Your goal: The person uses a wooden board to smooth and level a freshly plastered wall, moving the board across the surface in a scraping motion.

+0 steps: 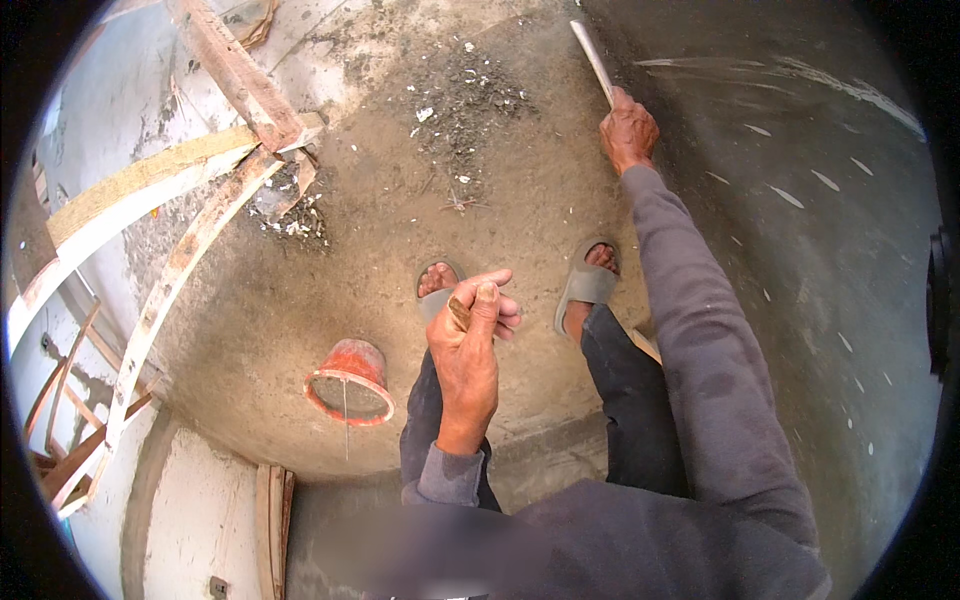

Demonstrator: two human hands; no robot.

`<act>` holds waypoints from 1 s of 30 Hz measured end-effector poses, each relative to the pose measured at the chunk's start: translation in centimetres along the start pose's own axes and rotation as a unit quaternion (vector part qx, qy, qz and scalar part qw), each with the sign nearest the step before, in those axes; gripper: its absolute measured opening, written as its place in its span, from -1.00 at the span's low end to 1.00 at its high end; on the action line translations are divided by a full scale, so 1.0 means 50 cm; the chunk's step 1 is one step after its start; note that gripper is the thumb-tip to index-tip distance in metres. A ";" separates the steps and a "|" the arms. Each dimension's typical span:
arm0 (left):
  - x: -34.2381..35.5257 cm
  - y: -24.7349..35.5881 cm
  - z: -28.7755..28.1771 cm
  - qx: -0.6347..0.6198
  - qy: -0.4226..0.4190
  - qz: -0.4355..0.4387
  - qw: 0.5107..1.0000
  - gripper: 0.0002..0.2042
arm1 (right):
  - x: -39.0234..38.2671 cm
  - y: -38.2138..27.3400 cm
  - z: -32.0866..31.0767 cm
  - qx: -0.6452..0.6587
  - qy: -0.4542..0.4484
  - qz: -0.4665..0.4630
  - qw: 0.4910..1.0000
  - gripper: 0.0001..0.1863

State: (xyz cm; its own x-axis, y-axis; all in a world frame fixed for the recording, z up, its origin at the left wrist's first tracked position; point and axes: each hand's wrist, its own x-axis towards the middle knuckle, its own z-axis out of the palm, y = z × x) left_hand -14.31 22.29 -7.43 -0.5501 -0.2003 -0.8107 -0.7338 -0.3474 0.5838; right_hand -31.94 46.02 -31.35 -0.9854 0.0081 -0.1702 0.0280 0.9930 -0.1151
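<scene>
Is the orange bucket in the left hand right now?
No, the orange bucket sits on the floor, apart from the left hand.

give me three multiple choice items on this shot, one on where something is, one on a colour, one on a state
1. Where does the bucket sit relative to the person's feet?
A. to their left on the dirt floor
B. between them
C. far to their right

2. What colour is the bucket?
A. blue
B. orange-red
C. green

3. What is the right hand doing?
A. hanging empty
B. resting on a knee
C. gripping a pale flat stick by the grey wall

Answers:
1 A, the bucket lies left of the left sandal.
2 B, its rim and side look orange-red.
3 C, the fingers close around the stick's lower end, while the left hand pinches a small brown piece.
</scene>
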 end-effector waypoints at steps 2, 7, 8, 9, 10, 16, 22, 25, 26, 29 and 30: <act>-0.003 0.003 0.002 -0.004 0.005 -0.006 1.000 -0.71 | -0.003 0.017 -0.015 0.046 -0.034 -0.032 0.998 -0.75; -0.006 0.003 0.007 0.019 -0.005 0.011 1.000 -0.71 | 0.004 0.054 -0.031 0.035 0.012 -0.005 0.999 -0.67; -0.006 0.003 0.009 0.020 -0.007 0.010 1.000 -0.71 | 0.004 0.056 -0.030 0.031 0.032 0.020 0.999 -0.63; -0.005 0.000 0.009 0.017 -0.009 0.008 1.000 -0.71 | -0.008 0.039 -0.011 0.004 0.026 0.039 0.999 -0.64; -0.002 0.001 0.013 0.016 -0.014 0.007 1.000 -0.71 | -0.019 0.024 0.009 0.013 0.011 0.067 0.998 -0.66; -0.006 0.000 0.019 0.027 -0.003 -0.010 1.000 -0.70 | -0.102 -0.182 0.028 0.049 -0.046 -0.020 0.998 -0.75; -0.013 -0.012 0.009 0.016 -0.003 0.003 1.000 -0.70 | -0.083 -0.137 -0.039 0.160 -0.053 0.001 0.986 -0.83; -0.019 -0.011 0.009 0.018 -0.006 0.011 1.000 -0.70 | -0.059 -0.114 -0.024 0.097 -0.017 0.043 0.994 -0.83; -0.019 -0.011 0.008 0.017 -0.007 0.012 1.000 -0.70 | -0.062 -0.121 -0.011 0.084 -0.005 0.044 0.995 -0.83; -0.020 -0.015 -0.006 0.003 0.007 0.007 1.000 -0.70 | -0.095 -0.192 0.036 0.070 0.010 0.031 0.997 -0.82; -0.022 -0.015 -0.012 0.005 0.013 0.009 1.000 -0.70 | -0.118 -0.240 0.049 0.082 0.005 0.017 0.996 -0.81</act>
State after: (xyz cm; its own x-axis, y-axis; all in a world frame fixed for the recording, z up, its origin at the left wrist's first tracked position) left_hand -12.92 22.24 -7.01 -0.5525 -0.2292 -0.8014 -0.7284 -0.3347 0.5978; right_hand -26.04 33.76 -31.37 -0.9850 0.0435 -0.1673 0.0880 0.9593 -0.2684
